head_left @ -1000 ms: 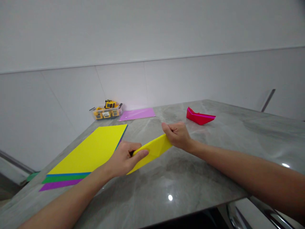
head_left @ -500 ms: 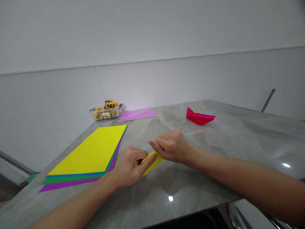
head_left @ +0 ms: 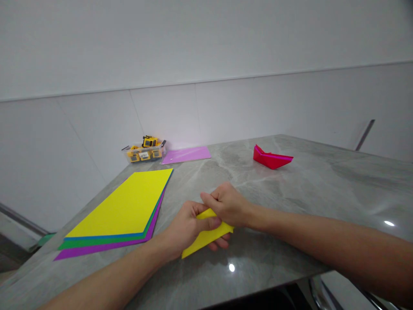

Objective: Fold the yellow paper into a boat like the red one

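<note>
A small piece of folded yellow paper (head_left: 206, 237) is held between both hands above the grey table. My left hand (head_left: 190, 228) grips it from the left, thumb on top and fingertips showing beneath its lower edge. At the paper's upper right side, my right hand (head_left: 227, 202) is closed on it, with the thumb pointing left. The two hands touch or nearly touch. Part of the paper is hidden under the fingers.
Coloured sheets (head_left: 125, 206), yellow on top, lie at the left of the grey marbled table (head_left: 309, 185). Further back are a clear box (head_left: 145, 154) of yellow toy pieces and a pink-purple sheet (head_left: 187, 155). A red folded-paper boat (head_left: 272, 160) stands back right.
The yellow paper has turned flatter, and more of its face shows. My left hand has opened out beneath it and shifted slightly right. My right hand has moved slightly down.
</note>
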The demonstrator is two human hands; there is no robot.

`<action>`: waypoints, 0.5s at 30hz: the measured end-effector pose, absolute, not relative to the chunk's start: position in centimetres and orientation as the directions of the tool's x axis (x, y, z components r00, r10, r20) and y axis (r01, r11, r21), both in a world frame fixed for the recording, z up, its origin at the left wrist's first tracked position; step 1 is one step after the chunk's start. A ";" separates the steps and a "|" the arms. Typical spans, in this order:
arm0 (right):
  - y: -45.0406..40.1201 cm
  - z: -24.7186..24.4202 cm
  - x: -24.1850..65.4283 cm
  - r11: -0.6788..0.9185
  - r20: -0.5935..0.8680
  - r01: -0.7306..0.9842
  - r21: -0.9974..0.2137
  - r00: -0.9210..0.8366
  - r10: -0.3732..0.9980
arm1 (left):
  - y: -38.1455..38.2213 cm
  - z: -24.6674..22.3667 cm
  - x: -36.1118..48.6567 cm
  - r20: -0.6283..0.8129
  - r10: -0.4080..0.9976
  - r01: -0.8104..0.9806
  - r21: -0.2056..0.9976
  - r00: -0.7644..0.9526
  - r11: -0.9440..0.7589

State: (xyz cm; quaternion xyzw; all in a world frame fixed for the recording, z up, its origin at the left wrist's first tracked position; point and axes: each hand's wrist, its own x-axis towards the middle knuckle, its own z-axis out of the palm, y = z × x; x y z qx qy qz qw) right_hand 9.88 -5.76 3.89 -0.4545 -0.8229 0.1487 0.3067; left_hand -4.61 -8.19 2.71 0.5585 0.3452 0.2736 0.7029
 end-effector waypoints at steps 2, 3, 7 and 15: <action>-5.8 4.1 9.8 0.453 0.268 0.566 -0.689 -0.382 0.885 | -8.3 2.7 -4.6 -0.170 0.744 -0.056 0.962 0.646 0.268; -5.8 4.2 9.8 0.404 0.217 0.523 -0.751 -0.382 0.898 | -8.3 2.8 -4.7 -0.163 0.732 -0.075 0.957 0.661 0.281; -6.0 4.9 9.7 0.188 0.023 0.373 -0.909 -0.405 0.914 | -8.3 2.9 -4.8 -0.148 0.694 -0.125 0.937 0.704 0.327; -6.5 5.1 9.4 -0.110 -0.122 0.054 -0.992 -0.545 0.829 | -8.2 3.0 -5.2 -0.075 0.593 -0.247 0.862 0.802 0.443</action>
